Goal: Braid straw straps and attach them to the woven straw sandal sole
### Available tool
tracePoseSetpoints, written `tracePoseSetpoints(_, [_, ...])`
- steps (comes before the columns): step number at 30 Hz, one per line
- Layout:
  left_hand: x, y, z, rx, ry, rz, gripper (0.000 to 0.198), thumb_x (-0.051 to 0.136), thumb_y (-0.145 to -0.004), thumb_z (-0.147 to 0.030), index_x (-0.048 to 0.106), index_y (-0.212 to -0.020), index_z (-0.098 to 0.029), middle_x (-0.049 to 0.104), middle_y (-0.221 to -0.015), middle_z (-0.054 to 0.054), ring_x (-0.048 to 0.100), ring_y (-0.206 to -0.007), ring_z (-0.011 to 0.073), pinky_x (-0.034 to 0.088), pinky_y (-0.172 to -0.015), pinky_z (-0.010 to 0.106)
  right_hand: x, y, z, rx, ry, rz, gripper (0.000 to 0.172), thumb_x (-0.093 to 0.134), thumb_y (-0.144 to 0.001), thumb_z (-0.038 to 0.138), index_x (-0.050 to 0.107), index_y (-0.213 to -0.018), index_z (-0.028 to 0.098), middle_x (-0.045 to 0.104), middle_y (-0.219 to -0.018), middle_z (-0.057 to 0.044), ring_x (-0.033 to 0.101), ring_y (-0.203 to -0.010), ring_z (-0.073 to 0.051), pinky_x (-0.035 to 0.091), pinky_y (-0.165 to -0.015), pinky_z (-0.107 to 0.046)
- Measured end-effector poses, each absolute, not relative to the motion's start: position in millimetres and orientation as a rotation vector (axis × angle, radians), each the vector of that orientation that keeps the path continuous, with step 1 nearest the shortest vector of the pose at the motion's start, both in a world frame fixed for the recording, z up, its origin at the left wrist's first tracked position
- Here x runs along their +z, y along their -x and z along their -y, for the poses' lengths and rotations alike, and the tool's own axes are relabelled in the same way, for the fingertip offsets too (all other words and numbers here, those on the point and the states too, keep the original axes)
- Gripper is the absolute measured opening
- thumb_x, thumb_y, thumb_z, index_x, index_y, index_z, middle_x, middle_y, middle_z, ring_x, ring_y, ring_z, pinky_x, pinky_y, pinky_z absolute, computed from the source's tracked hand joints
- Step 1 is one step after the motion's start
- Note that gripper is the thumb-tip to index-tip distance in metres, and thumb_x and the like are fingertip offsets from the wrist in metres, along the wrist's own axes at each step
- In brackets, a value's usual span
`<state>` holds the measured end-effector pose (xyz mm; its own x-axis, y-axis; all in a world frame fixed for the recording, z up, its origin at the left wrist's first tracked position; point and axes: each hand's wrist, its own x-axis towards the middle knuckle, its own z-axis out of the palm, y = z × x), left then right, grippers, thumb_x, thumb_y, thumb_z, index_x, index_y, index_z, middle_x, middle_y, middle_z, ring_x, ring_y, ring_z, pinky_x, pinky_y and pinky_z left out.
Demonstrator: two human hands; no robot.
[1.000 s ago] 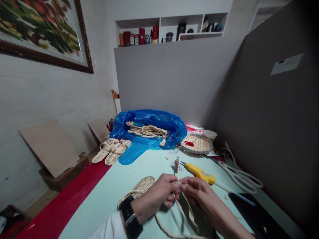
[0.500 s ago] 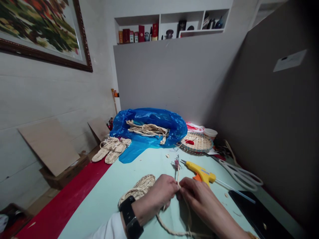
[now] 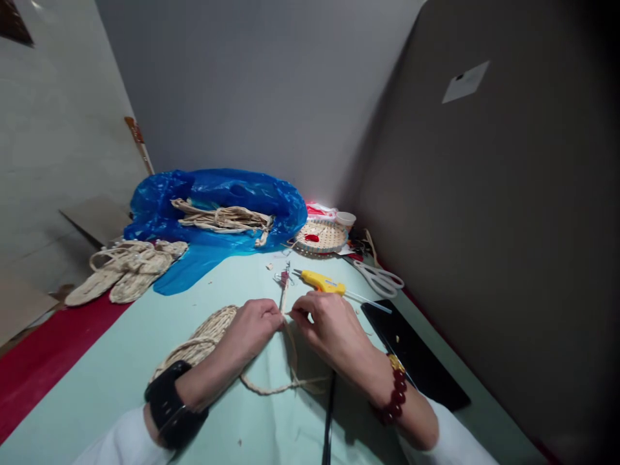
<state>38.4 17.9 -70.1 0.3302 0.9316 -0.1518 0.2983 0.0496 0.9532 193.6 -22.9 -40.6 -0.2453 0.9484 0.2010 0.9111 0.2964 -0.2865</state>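
My left hand [image 3: 252, 326] and my right hand [image 3: 325, 328] meet over the pale green table [image 3: 121, 381], both pinching a thin straw strand [image 3: 283, 301] that rises between the fingertips. A small clip [image 3: 283, 278] sits at the strand's top end. Below the hands the strand trails in a loop [image 3: 276, 387] on the table. Under my left wrist lies a woven straw sole [image 3: 203, 336]. A black watch is on my left wrist and a dark red bead bracelet on my right.
A yellow glue gun [image 3: 320, 281] lies just beyond my hands, its black cord [image 3: 329, 413] running toward me. White scissors [image 3: 382, 279], a black tablet [image 3: 411, 349], a round woven tray [image 3: 320, 236], a blue plastic bag of straw [image 3: 217, 206] and finished straw sandals [image 3: 123, 274] surround them.
The view has tilted down and to the right, so the shelf and painting are out of sight. Both hands keep pinching the strand, which now stands shorter above the fingers.
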Motion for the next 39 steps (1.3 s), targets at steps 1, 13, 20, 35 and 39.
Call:
tracePoseSetpoints(1, [-70.6, -38.5, -17.6, 0.714, -1.453, -1.170, 0.023, 0.061, -0.071, -0.025, 0.047, -0.054, -0.020, 0.033, -0.042, -0.011, 0.027, -0.039, 0.0066, 0.012, -0.043, 0.025, -41.1, -192.3, 24.3, 0.138, 1.647, 2.259, 0.022, 0.051, -0.092, 0.016, 0.064, -0.074, 0.016, 0.067, -0.076, -0.005, 0.059, -0.068, -0.016, 0.027, -0.057, -0.029])
tracePoseSetpoints(13, [-58.1, -36.0, -11.0, 0.667, -1.165, -0.958, 0.033, 0.068, -0.069, -0.040, 0.041, -0.064, -0.021, 0.030, -0.053, -0.012, 0.019, -0.045, 0.0043, 0.013, -0.042, 0.019, -46.8, -185.2, 34.5, -0.064, 1.312, 2.539, 0.020, 0.048, -0.086, 0.009, 0.062, -0.099, 0.013, 0.066, -0.088, -0.007, 0.057, -0.069, -0.018, 0.022, -0.053, -0.032])
tracePoseSetpoints(20, [-61.4, -36.2, -10.1, 0.686, -1.211, -1.020, 0.028, 0.067, -0.072, -0.040, 0.049, -0.067, -0.019, 0.033, -0.047, -0.011, 0.022, -0.043, 0.0050, 0.015, -0.041, 0.019, -33.1, -201.0, 21.2, 0.582, 1.413, 1.903, 0.027, 0.052, -0.098, 0.034, 0.070, -0.089, 0.015, 0.071, -0.084, -0.004, 0.061, -0.077, -0.015, 0.038, -0.070, -0.025])
tracePoseSetpoints(35, [-54.9, -30.9, -12.8, 0.619, -1.763, -1.230, 0.023, 0.055, -0.080, -0.040, 0.060, -0.071, -0.019, 0.044, -0.054, -0.005, 0.038, -0.054, 0.0141, 0.025, -0.053, 0.024, -58.0, -194.7, 8.9, 0.867, 1.477, 1.758, 0.022, 0.055, -0.086, 0.019, 0.064, -0.066, 0.015, 0.053, -0.057, 0.003, 0.046, -0.057, -0.012, 0.032, -0.055, -0.024])
tracePoseSetpoints(39, [-43.3, -36.6, -0.9, 0.623, -1.933, -1.371, 0.022, 0.047, -0.085, -0.030, 0.055, -0.066, -0.021, 0.057, -0.062, 0.001, 0.051, -0.064, 0.0202, 0.030, -0.062, 0.029, -53.6, -188.3, 21.0, 0.718, 1.503, 1.769, 0.030, 0.052, -0.083, 0.014, 0.050, -0.053, 0.017, 0.040, -0.051, 0.003, 0.034, -0.054, -0.012, 0.025, -0.057, -0.028])
